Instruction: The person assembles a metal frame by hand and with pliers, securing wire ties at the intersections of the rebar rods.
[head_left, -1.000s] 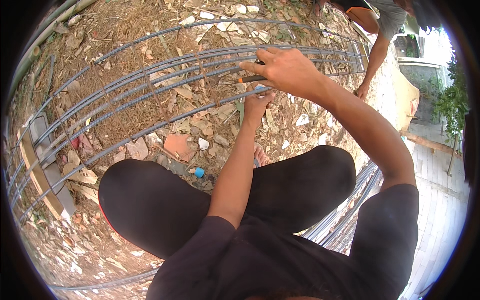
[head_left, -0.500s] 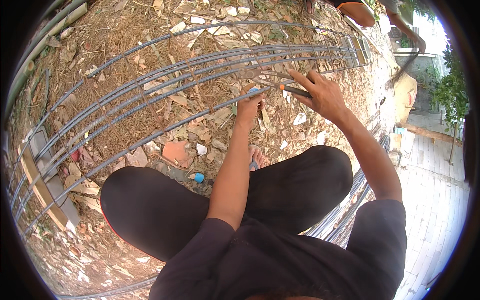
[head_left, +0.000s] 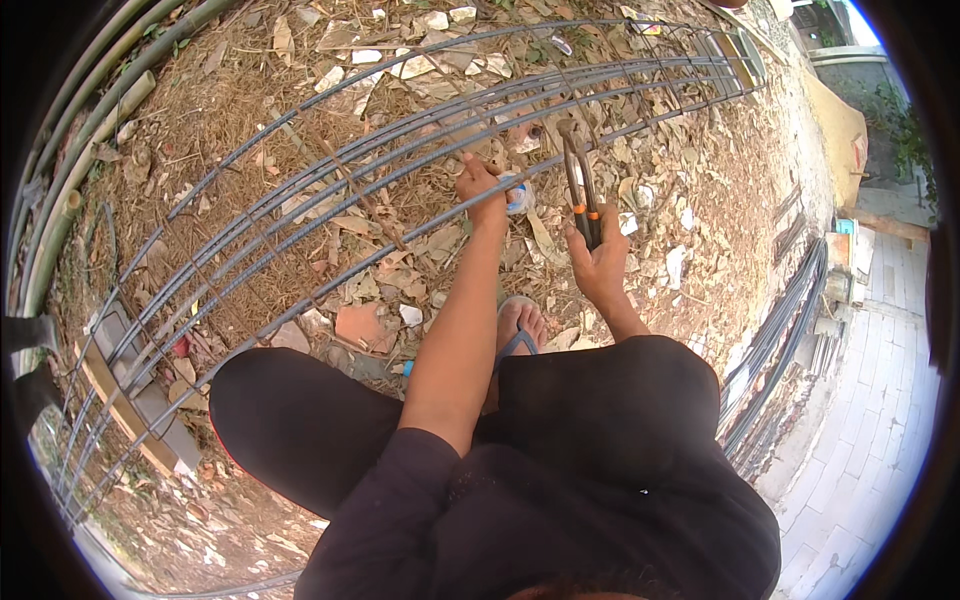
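My right hand [head_left: 600,265] is closed around the handles of pincers [head_left: 580,185], dark metal with black-and-orange grips. Their jaws point away from me, just beyond the nearest steel bar [head_left: 370,262] of a long rebar cage. At that same bar is my left hand [head_left: 480,190], its fingers curled; whatever they hold is hidden. Thin square stirrups [head_left: 350,185] cross the long ribbed bars [head_left: 270,225]. A small blue-and-white object [head_left: 517,197] lies on the ground beside my left hand.
Wood-and-block supports [head_left: 125,405] [head_left: 735,62] stand under both cage ends. Bamboo poles [head_left: 75,170] lie at the far left. Dry leaves and rubble cover the ground, with a broken orange tile [head_left: 365,327] near my sandalled foot [head_left: 522,325]. Bundled rods [head_left: 780,345] lie right, beside paving [head_left: 860,400].
My right hand has come down and back toward my knee, swinging the pincers from sideways to nearly upright, off my left hand. My left hand stays by the bar. The view has shifted.
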